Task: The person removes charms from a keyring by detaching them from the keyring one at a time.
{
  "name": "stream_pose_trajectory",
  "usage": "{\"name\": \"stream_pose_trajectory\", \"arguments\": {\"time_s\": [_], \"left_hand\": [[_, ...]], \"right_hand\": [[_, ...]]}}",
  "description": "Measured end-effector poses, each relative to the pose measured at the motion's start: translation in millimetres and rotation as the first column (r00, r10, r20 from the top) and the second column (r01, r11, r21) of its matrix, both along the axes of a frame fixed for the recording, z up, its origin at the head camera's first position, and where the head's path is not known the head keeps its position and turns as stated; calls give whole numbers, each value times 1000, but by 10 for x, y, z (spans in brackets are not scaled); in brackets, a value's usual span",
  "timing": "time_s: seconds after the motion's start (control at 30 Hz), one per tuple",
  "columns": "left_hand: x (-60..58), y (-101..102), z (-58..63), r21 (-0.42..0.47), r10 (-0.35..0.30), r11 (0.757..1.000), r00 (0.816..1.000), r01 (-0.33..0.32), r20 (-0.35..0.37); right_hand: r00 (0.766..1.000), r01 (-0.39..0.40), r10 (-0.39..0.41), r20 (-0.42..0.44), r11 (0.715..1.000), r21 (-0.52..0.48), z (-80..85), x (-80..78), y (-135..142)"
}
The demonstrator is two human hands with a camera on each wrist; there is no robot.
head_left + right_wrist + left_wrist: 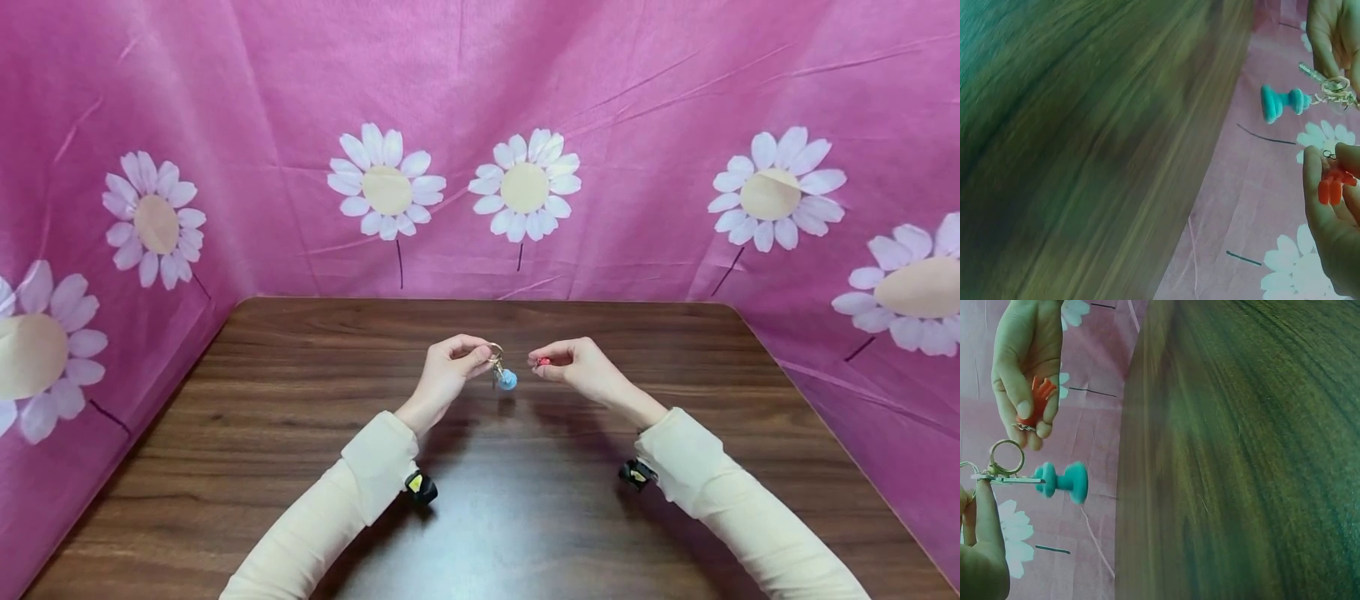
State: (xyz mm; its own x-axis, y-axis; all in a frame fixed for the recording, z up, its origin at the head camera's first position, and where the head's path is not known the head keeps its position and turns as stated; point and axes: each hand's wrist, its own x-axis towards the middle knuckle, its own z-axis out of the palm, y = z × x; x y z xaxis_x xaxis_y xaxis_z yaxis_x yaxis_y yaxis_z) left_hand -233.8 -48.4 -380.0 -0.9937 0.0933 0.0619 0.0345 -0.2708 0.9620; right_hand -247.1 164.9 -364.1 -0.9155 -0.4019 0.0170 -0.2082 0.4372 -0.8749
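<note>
Above the table, my left hand [448, 372] pinches a gold key ring [495, 353] between thumb and fingers. A metal key [1016, 480] and a light-blue charm [507, 380] hang from that ring. Seen from the right wrist, the blue charm [1282, 101] has wide stacked discs joined by a narrower neck. A short way to the right, my right hand [588, 368] pinches a small red charm [543, 362]. In the left wrist view this red charm [1040, 400] has prong-like ends, and a short chain [1024, 427] sticks out toward the ring. Ring and red charm are apart.
Both hands are over the far half of a dark wooden table [525, 525]. A pink curtain [465, 67] with white flowers surrounds its back and sides. Black wrist cameras [422, 487] are strapped below the cream sleeves [315, 517].
</note>
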Motion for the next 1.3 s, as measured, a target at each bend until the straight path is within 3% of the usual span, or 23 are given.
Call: {"name": "stream_pose_trajectory", "arguments": {"time_s": [0.23,0.47,0.67,0.87,1.13,1.3], "left_hand": [[14,-45,-13,-4,3,1000,1000,-3,22],[18,-64,2,-12,-3,1000,1000,3,20],[-12,-65,31,-17,-5,1000,1000,6,19],[-1,-90,21,-13,1,1000,1000,-1,23],[17,-99,-23,-15,-17,1000,999,17,30],[11,-104,-12,-9,-31,999,999,32,31]], "right_hand": [[987,-15,29,-158,996,89,-66,-87,31],[962,138,-106,-253,984,113,-217,-385,119],[964,194,-167,-209,974,115,-361,-679,185],[966,197,-166,-197,969,151,-526,-909,97],[975,175,-142,-171,965,194,-661,-1071,7],[970,175,-117,-212,945,278,-685,-1122,35]]}}
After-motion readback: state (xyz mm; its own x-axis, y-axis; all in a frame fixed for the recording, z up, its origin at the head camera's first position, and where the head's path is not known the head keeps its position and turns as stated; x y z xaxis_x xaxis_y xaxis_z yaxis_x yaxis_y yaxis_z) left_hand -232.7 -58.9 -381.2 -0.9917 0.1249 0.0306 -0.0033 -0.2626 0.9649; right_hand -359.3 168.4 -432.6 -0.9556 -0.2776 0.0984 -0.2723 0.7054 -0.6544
